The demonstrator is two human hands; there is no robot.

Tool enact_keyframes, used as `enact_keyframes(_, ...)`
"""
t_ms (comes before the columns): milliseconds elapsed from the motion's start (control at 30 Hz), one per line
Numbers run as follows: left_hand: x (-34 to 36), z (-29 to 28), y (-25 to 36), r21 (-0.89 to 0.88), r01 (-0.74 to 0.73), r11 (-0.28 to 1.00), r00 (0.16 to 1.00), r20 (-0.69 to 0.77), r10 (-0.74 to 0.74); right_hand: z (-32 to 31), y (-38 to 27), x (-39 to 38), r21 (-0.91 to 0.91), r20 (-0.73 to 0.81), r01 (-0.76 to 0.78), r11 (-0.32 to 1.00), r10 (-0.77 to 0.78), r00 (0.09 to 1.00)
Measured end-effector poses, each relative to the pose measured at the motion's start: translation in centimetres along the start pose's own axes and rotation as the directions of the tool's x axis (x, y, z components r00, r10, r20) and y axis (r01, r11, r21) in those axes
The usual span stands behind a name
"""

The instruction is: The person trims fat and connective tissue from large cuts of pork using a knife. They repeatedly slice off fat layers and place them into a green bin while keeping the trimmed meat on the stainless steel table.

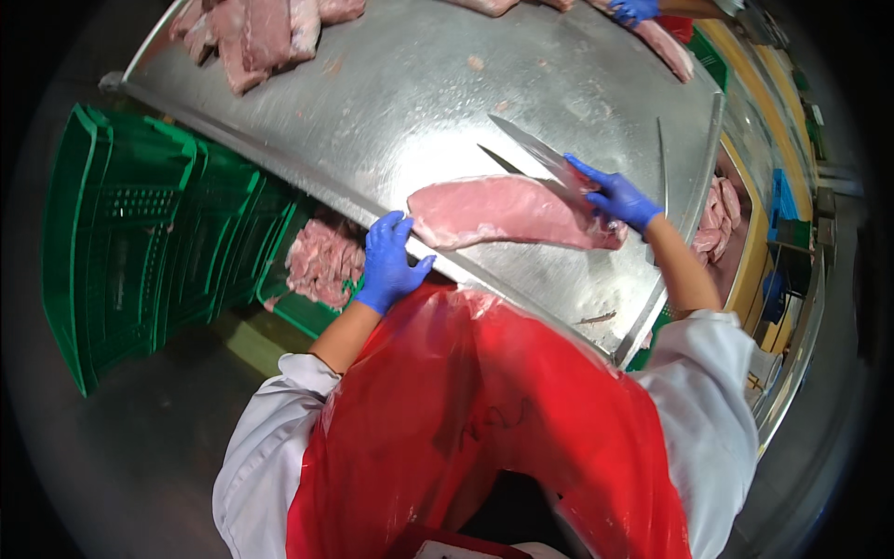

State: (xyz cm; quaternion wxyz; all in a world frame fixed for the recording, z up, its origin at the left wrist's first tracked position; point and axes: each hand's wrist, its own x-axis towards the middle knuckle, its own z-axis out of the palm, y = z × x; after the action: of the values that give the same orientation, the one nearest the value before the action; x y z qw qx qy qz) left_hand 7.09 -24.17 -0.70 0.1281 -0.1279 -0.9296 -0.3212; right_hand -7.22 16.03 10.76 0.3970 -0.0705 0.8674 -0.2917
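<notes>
A long pale-pink slab of meat (503, 212), probably a boneless loin, lies across the steel table near its front edge. My right hand (622, 197), in a blue glove, is closed round the handle of a knife (533, 143) over the slab's right end. The blade points to the far left, above the table behind the meat, and a dark reflection or shadow shows beside it. At the slab's left end, my left hand (389, 268), also gloved, rests on the table rim with fingers stretched out and thumb apart. Whether its fingertips touch the meat I cannot tell.
More meat pieces (265, 37) are piled at the table's far left. A co-worker's gloved hand (635, 9) is on a long strip of meat (666, 48) at the far right. Green crates (140, 233) stand left, below the raised steel rim (279, 168); trimmings (326, 261) fill one.
</notes>
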Motion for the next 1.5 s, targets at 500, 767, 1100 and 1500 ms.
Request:
enact_keyframes(500, 20.2, 9.6, -6.3, 0.193, -0.043, 0.980, 0.911, 0.411, -0.041, 12.2, 10.1, 0.7, 0.102, -0.613, -0.015, 0.995, 0.075, 0.787)
enact_keyframes(767, 19.5, 19.1, -13.9, -0.371, 0.835, 0.407, 0.523, 0.766, -0.373, 14.7, 6.7, -0.4, 0.201, -0.725, -0.172, 0.964, 0.265, 0.636)
enact_keyframes(1100, 17.4, 16.4, -11.6, -0.188, 0.349, 0.918, 0.935, 0.140, -0.327, 6.0, -7.2, 13.7, -0.179, -0.382, 0.125, 0.976, -0.186, 0.905)
enact_keyframes(1500, 20.4, 7.6, -2.7, 0.115, 0.041, 0.993, 0.945, 0.318, -0.076, 1.3, -4.5, 14.4, 0.005, 0.197, 0.172, 0.985, -0.169, 0.966)
